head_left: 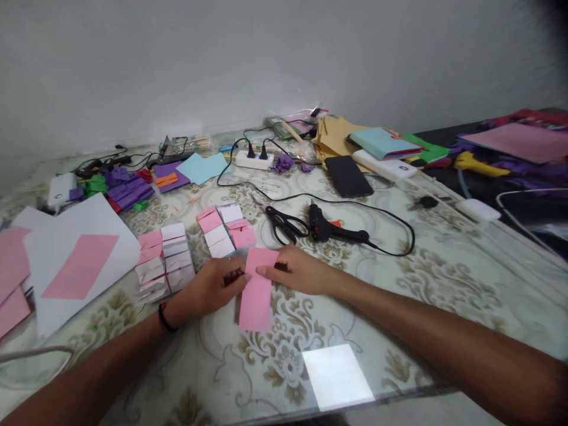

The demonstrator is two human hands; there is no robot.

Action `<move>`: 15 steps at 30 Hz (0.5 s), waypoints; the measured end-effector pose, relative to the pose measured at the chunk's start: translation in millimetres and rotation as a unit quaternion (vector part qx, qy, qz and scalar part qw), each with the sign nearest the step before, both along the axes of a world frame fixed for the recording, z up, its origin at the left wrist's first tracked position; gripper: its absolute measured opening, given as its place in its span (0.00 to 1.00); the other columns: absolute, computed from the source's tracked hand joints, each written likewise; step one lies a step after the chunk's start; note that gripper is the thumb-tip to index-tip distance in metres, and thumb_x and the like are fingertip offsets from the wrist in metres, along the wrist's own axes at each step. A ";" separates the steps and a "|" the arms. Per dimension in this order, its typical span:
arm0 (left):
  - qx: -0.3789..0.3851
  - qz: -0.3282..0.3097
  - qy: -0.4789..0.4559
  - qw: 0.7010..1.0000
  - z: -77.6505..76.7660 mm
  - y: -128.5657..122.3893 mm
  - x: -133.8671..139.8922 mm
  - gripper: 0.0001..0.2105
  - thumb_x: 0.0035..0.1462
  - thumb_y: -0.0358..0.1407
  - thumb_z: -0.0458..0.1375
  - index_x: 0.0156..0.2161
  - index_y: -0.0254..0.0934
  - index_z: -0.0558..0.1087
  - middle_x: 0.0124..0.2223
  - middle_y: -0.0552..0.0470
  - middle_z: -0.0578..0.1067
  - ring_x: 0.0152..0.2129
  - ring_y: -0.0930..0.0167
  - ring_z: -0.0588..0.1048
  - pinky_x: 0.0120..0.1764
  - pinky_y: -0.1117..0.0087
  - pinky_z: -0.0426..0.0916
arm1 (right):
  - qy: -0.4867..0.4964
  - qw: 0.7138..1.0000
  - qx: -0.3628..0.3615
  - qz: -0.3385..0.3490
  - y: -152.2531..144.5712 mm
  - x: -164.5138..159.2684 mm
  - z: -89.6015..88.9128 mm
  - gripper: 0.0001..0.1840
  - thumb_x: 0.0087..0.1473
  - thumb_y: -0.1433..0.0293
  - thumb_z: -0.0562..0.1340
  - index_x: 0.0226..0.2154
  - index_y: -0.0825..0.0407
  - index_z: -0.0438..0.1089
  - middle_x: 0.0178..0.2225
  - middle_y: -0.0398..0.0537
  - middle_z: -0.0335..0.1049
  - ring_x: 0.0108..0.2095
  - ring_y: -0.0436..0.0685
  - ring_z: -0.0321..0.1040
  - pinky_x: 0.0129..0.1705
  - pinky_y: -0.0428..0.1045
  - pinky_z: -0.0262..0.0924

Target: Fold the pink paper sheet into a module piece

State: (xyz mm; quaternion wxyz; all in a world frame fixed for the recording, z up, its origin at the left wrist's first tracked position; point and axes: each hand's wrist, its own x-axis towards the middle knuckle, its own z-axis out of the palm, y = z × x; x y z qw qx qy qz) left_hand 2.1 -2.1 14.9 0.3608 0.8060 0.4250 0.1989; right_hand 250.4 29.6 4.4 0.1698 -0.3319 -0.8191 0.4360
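Between my two hands is a strip of pink paper (256, 302), held above the table with its lower end hanging free. My left hand (217, 284) pinches its left edge, thumb in front and fingers curled behind. From the other side my right hand (299, 269) grips the upper part, its thumb lying on the paper. Just beyond the left hand lie two patchwork pieces of folded pink and white paper, one nearer (165, 260) and one farther (225, 228). Black-handled scissors (286, 223) and a black glue gun (335, 228) rest behind the right hand.
White sheets (110, 213) with a pink strip (82, 266) on them lie at the left. Behind are purple folded papers (128, 192), a power strip (254, 160), a dark phone (349, 176) and coloured papers (381, 143). The glue gun's cord (408, 222) loops across the patterned table (399, 296).
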 end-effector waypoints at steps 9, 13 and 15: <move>-0.002 0.000 0.005 1.000 2.0 -0.5 1.0 0.17 0.70 0.39 0.55 0.28 0.35 0.64 0.26 0.59 0.63 0.24 0.77 0.60 0.28 0.74 0.55 | 0.004 1.000 0.011 0.003 0.7 -0.5 -2.1 0.33 0.68 0.44 0.53 0.25 0.54 0.64 0.21 0.40 0.54 0.23 0.45 0.51 0.28 0.44 0.46; -0.005 0.004 0.011 1.000 3.3 -1.4 1.2 0.17 0.71 0.38 0.54 0.29 0.35 0.65 0.26 0.58 0.63 0.25 0.76 0.60 0.29 0.74 0.55 | 0.006 1.000 0.010 0.008 0.8 -0.2 -1.8 0.32 0.69 0.46 0.53 0.25 0.54 0.64 0.22 0.39 0.54 0.24 0.45 0.51 0.28 0.44 0.46; -0.005 0.005 0.011 1.000 2.2 -1.1 0.6 0.16 0.71 0.39 0.55 0.30 0.35 0.66 0.26 0.58 0.65 0.25 0.76 0.61 0.28 0.74 0.56 | 0.007 1.000 0.010 0.007 0.9 -0.1 -1.6 0.32 0.68 0.46 0.54 0.25 0.54 0.64 0.21 0.39 0.53 0.23 0.45 0.50 0.28 0.44 0.46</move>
